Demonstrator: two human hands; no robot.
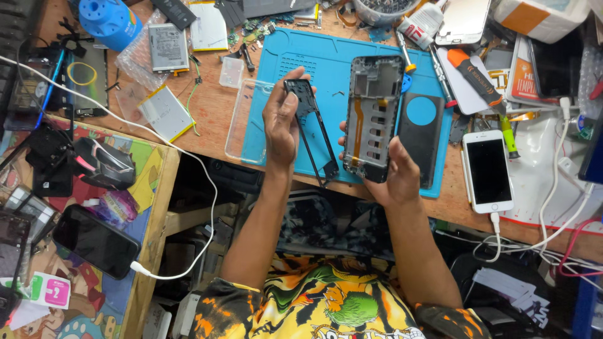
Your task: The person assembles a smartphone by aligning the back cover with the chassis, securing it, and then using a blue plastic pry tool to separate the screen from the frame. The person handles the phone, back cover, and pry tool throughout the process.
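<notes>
Left hand (pixel 281 125) is clenched on a black phone frame (pixel 312 129), long axis near-upright; opened phone body (pixel 374 119), gripped by right hand (pixel 396 176), is held parallel just to its rt.

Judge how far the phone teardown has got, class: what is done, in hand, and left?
Done: the black frame is off, held in the left hand. In hand: the right hand holds the opened phone body, innards exposed. Left: the back cover lies apart on the blue mat.
</notes>
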